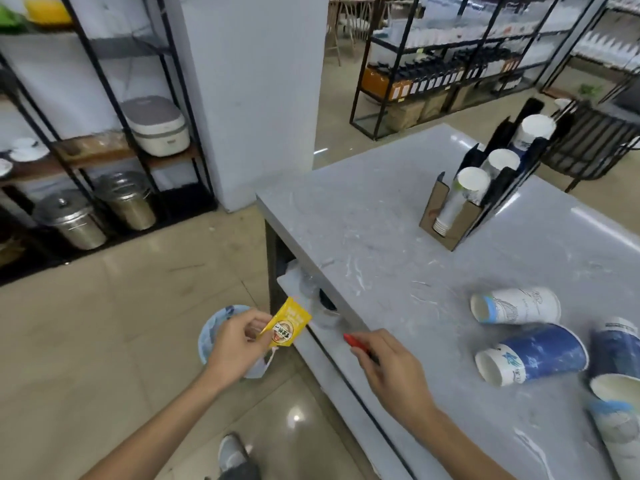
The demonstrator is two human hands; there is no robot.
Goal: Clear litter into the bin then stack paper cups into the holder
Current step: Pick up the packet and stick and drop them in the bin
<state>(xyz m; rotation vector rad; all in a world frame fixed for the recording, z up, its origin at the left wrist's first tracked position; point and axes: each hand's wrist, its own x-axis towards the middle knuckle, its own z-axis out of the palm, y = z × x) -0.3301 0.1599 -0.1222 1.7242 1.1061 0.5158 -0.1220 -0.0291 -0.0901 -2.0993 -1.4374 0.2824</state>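
At lower centre, the left hand (231, 344) pinches a yellow sachet (286, 323) in a closed grip above the bin (207, 336). The right hand (391, 367), grip closed on a red wrapper (354, 341), hovers over the desk (381, 220) edge; paper cups (530, 355) lie at right.

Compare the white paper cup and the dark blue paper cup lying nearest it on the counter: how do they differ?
The white paper cup is mostly white with a pale blue rim band; the dark blue paper cup is mostly deep blue with a white rim band. The white one lies farther from the person, the blue one nearer. Both lie on their sides, mouths facing left, outside the holder.
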